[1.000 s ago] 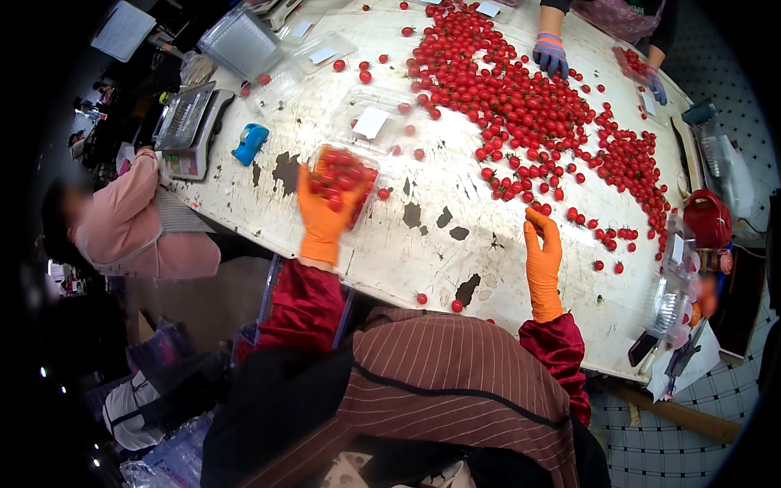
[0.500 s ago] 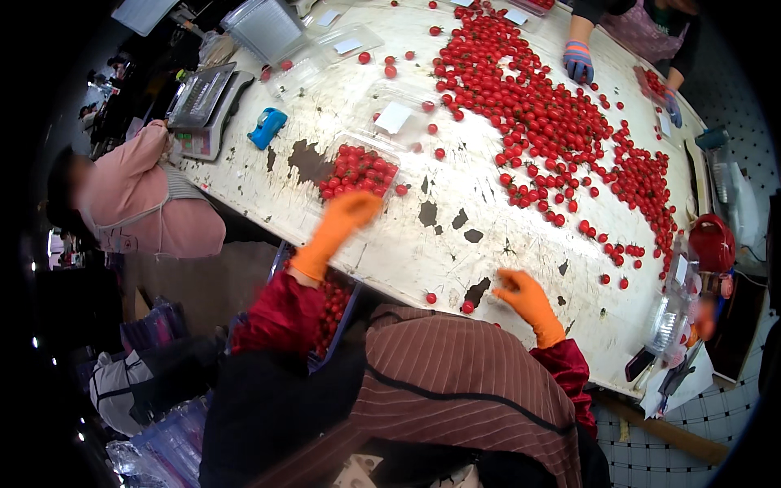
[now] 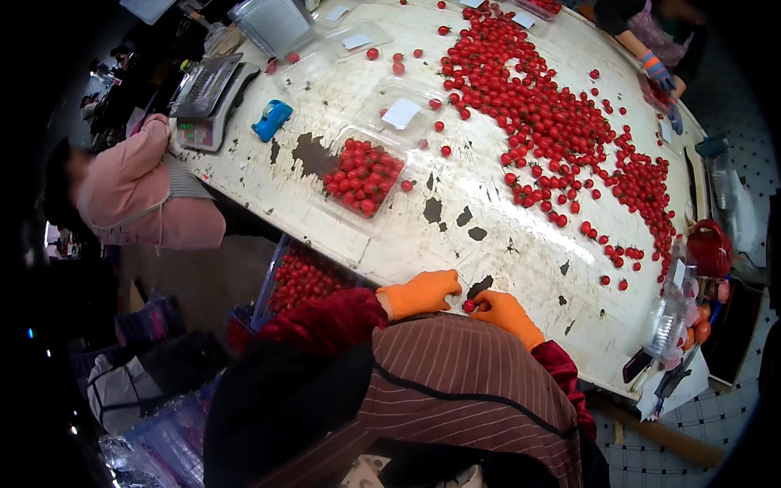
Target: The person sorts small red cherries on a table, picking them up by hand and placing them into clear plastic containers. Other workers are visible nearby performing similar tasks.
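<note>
My left hand (image 3: 423, 293), in an orange glove, is at the near table edge with its fingers curled together. Whatever it holds, if anything, is hidden. Close to its right, my right hand (image 3: 506, 315), gloved alike, has its fingertips pinched at a single red cherry tomato (image 3: 469, 306). Farther left on the table stands a clear plastic punnet (image 3: 332, 203) filled with cherry tomatoes (image 3: 364, 175). Neither hand touches it. Its clear lid (image 3: 382, 140) stands open on the far side.
A large heap of cherry tomatoes (image 3: 529, 106) spreads over the white table (image 3: 390, 252). A blue tape dispenser (image 3: 272, 120) and a scale (image 3: 215, 114) are at left. A blue crate (image 3: 305, 281) of tomatoes stands below the edge. Co-workers stand left and far right.
My left hand has left the punnet and come down right to the near edge. My right hand has moved left, closing at the loose tomato. A far co-worker's hand has drawn away from the heap.
</note>
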Demonstrator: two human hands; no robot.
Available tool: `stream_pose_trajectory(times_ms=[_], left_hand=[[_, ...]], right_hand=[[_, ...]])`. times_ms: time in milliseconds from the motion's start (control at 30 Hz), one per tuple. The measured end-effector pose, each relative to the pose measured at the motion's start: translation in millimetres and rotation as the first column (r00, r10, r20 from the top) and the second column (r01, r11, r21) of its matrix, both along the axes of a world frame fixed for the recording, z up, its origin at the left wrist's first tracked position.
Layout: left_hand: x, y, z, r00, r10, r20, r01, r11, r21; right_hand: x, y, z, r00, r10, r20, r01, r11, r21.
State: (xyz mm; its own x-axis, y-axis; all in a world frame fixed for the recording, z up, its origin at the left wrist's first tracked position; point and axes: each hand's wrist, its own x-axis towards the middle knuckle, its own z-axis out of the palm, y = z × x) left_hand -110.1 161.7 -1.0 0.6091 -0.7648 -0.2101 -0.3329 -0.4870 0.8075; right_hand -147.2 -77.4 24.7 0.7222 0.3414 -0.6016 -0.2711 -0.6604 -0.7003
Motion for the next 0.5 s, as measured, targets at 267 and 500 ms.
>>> stream_pose_trajectory(times_ms=[267, 500], left_hand=[[21.7, 6.3, -10.7, 0.978, 0.097, -0.183, -0.12, 0.986, -0.115], [52.5, -22.5, 1.6, 0.953, -0.138, -0.268, 0.148, 0.989, 0.018]], right_hand=[[0.4, 0.8, -8.5, 0.996, -0.086, 0.01, 0.084, 0.991, 0.104], [16.3, 17.1, -15.6, 0.972, 0.198, 0.127, -0.196, 0.98, -0.032]])
